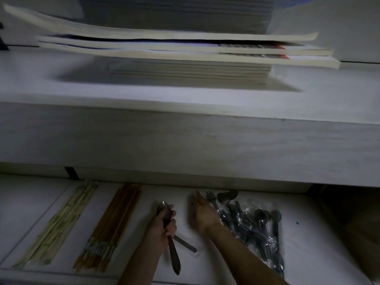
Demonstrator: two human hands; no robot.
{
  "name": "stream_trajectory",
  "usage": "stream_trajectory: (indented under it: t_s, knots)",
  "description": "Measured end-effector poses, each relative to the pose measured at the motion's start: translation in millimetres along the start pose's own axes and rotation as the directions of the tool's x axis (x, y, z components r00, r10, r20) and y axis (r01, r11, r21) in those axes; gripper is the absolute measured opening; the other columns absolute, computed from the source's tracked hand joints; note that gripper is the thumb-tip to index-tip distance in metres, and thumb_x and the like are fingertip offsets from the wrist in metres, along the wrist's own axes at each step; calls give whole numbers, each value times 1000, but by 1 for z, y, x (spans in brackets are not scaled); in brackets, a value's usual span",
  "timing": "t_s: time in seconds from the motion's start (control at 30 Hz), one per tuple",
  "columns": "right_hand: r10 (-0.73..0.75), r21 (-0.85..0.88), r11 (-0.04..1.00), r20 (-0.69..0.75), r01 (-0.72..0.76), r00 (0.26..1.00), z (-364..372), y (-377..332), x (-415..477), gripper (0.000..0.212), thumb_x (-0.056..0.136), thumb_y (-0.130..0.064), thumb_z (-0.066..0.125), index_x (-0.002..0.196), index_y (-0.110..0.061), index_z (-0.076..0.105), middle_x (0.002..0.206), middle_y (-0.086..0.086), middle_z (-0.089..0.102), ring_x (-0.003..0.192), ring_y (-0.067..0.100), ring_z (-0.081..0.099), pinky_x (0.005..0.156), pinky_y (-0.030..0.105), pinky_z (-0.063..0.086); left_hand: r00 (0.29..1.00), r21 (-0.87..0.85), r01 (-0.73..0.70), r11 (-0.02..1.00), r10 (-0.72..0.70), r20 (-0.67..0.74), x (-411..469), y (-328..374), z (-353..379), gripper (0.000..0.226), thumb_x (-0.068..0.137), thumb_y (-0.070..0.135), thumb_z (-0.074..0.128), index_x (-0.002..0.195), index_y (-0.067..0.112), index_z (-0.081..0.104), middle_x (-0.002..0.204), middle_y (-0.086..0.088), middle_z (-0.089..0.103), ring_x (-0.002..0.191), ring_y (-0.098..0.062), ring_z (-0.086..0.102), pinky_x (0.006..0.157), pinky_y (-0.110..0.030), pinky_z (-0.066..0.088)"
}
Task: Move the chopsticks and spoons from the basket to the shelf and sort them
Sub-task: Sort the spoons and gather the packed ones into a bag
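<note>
Metal spoons [174,258]: held on the lower shelf [312,239], our left hand [162,225] curled round their necks. We should square the splayed handles parallel to the brown chopsticks [111,229] before letting go. Long axis front to back, bowls pointing away from us. Right hand [202,214], fingers straight and together, beside the wrapped dark spoons [255,223] (a loose heap).

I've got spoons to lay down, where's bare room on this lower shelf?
Bare white shelf shows between the brown wooden chopsticks and the left hand gripping steel spoons, right of the heap of dark plastic-wrapped spoons, and left of the pale bamboo chopsticks. It is crowded around the open right hand beside that heap.
</note>
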State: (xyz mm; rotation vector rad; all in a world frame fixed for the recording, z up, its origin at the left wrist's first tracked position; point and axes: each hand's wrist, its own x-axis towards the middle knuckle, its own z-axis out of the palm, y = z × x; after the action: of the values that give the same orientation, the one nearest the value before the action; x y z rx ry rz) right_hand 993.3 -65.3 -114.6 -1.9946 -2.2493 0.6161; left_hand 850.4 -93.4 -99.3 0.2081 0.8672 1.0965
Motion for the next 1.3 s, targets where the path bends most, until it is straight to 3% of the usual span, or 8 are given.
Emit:
stream_trajectory:
  t_s: [0.2,0.33,0.4,0.5,0.83,0.93,1.1,1.3]
  knots:
    - [-21,-34,999,13,21,1000,16,5,-18,52,101,-23,27,149,-9,13,158,10,5,146,21,6,117,28,13,1000,24,-20,1000,20,15,0,5,-6,32,101,21,27,83,6,49,61,-4,47,22,-4,26,27,-8,22]
    - [-88,78,992,-106,97,990,24,12,-55,43,100,-32,28,139,-17,39,149,3,35,138,16,32,111,24,27,1000,10,1,1000,-2,27,5,4,-6,32,101,20,27,81,6,47,48,1,53,21,-3,26,26,-7,21]
    - [-56,116,990,-164,76,985,29,20,-71,31,98,-34,32,118,-24,54,128,-1,54,116,16,54,95,26,43,1000,5,11,1000,-11,26,6,1,-5,32,101,20,27,81,7,47,47,1,52,20,-3,25,26,-7,20]
    - [65,135,991,-294,-26,953,28,29,-85,21,94,-36,41,99,-26,60,108,-3,61,95,15,62,77,27,47,999,4,21,1000,-21,27,5,-3,-2,31,101,20,28,80,6,47,47,0,52,21,-3,26,25,-8,20]
    - [400,103,917,-224,-386,889,11,29,-71,30,97,-25,36,112,-12,58,119,9,61,109,28,60,89,36,48,999,16,45,999,-45,5,-4,-12,-3,29,100,17,31,80,5,49,50,-2,51,21,-3,25,26,-8,20]
    - [432,80,902,-180,-425,883,7,28,-66,30,96,-18,37,111,-8,62,117,11,64,110,27,60,91,34,47,999,22,43,999,-43,-9,-7,-11,-4,30,101,18,31,80,5,48,54,-3,49,21,-4,25,25,-9,21]
    - [423,46,906,-172,-422,890,0,22,-67,34,91,-31,43,107,-10,64,113,11,65,107,28,61,89,32,48,999,12,47,999,-47,-9,-13,-13,-4,30,101,19,32,80,5,47,51,-2,50,21,-4,24,26,-7,20]
    - [409,47,912,-187,-408,893,10,20,-78,37,92,-27,41,122,-8,44,126,11,55,115,27,56,93,33,44,999,34,40,999,-39,-26,-22,-12,-3,30,101,21,32,82,4,48,58,-4,46,21,-4,25,26,-8,20]
